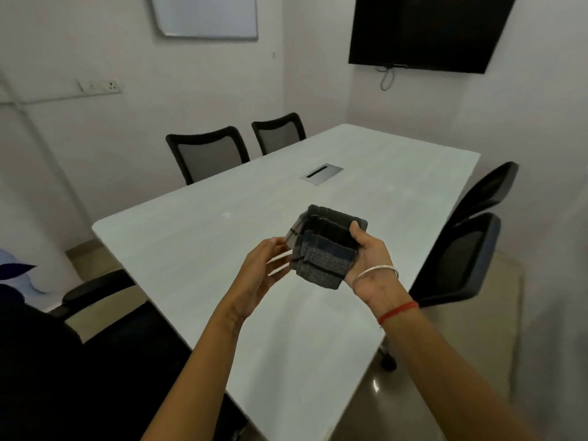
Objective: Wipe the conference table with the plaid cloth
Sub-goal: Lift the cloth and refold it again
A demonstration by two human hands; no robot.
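A folded dark plaid cloth (324, 246), grey with black and blue stripes, is held in the air above the near half of the pale conference table (197, 249). My right hand (370, 259) grips its right side, thumb on top and fingers beneath. My left hand (264, 272) is at the cloth's left edge, its fingertips touching the folded layers there. The cloth does not touch the tabletop.
A metal cable hatch (321, 174) is set into the table's middle. Two mesh chairs (208, 154) stand along the far left side, two dark chairs (458, 259) on the right, and another chair (95, 291) at the near left. A TV (426, 30) hangs on the wall.
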